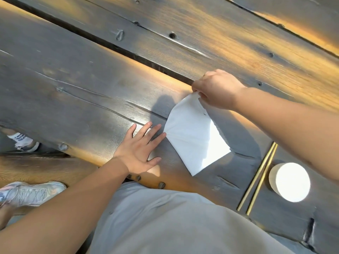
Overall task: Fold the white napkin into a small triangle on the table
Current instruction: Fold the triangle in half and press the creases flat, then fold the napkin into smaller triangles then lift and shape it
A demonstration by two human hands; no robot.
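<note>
- Nearest the camera, the person's grey shirt (165,222) fills the bottom of the view, pressed up against the table (73,85) edge.
- The left hand (141,149) lies flat on the wood with fingers spread, its fingertips just touching the napkin's left corner; it grips nothing.
- The white napkin (196,142) lies on the table in front of the person, a flat four-sided sheet, not yet a triangle.
- The right hand (216,88) pinches the napkin's far corner between thumb and fingers and holds it a little off the wood.
- Judging from this, the folding has barely begun: that corner needs carrying over to the near one, then creasing, then probably more folds to make it small.
- To the right, a pair of chopsticks (258,176) and a white cup (289,182) sit near the napkin's near corner but apart from it; they could crowd the fold.
- A gap between planks (128,50) runs just beyond the right hand.
</note>
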